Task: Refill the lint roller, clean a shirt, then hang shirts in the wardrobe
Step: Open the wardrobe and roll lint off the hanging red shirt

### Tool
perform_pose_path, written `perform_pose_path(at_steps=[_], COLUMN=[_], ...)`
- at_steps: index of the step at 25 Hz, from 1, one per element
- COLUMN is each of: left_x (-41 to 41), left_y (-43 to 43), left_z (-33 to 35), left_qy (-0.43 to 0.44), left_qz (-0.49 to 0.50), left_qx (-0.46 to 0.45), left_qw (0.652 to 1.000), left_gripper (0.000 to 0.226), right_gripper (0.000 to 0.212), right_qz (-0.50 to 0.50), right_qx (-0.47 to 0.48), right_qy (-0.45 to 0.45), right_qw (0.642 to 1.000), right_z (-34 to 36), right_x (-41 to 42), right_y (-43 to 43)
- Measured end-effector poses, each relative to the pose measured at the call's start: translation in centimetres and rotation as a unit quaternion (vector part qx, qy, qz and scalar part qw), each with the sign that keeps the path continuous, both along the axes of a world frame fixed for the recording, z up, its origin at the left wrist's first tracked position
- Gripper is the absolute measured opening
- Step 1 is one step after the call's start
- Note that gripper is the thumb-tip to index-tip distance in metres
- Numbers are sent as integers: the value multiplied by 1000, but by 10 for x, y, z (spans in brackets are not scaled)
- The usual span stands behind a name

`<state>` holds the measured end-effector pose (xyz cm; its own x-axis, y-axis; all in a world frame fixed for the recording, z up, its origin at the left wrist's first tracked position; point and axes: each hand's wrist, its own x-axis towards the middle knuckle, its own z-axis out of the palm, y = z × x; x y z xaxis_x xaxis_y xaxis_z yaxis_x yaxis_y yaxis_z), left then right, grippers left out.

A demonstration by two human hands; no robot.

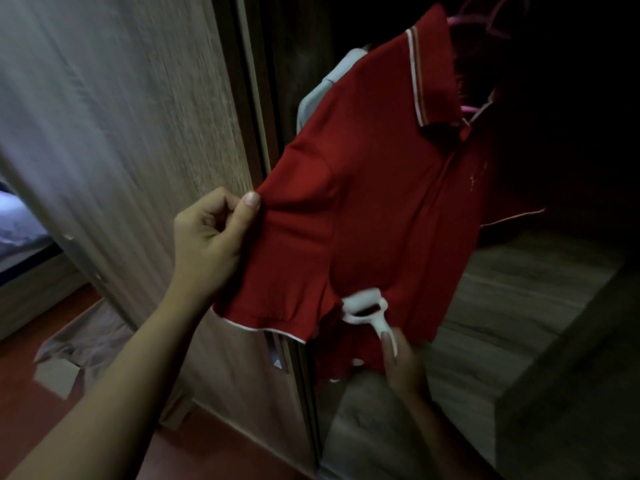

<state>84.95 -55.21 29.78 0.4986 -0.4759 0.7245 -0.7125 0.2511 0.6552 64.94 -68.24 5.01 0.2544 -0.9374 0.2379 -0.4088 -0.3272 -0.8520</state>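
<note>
A red polo shirt (pixel 384 202) with white trim hangs on a pink hanger (pixel 485 15) inside the dark wardrobe. My left hand (pixel 211 237) pinches the edge of its sleeve and holds the cloth taut. My right hand (pixel 401 362) grips the white handle of a lint roller (pixel 363 306). The roller head rests against the shirt's lower front, just below the sleeve hem. The image is blurred by motion.
A wooden wardrobe door (pixel 131 133) stands at the left, with a metal handle (pixel 277 355) low on its edge. A pale garment (pixel 329 84) hangs behind the red shirt. A grey shirt (pixel 86 344) lies on the red floor. The wardrobe's wooden shelf (pixel 485 323) lies below.
</note>
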Motion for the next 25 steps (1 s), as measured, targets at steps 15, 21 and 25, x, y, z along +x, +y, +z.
perform_pose_path(at_steps=[15,21,25], left_x=[1,1,1], left_y=[-1,1,1], left_z=[-3,-3,-3], left_qy=[8,3,10], left_qz=[3,-1,-6], left_qx=[-15,-7,-8], left_qw=[1000,1000,1000], left_gripper=[38,35,34], right_gripper=[58,29,36], right_qz=[40,-53,-125], right_qx=[-54,-95,-55], right_qy=[-136,-135,-162], right_qw=[988,985,977], right_z=[61,132,172], right_x=[29,21,-5], right_y=[61,-43,-114])
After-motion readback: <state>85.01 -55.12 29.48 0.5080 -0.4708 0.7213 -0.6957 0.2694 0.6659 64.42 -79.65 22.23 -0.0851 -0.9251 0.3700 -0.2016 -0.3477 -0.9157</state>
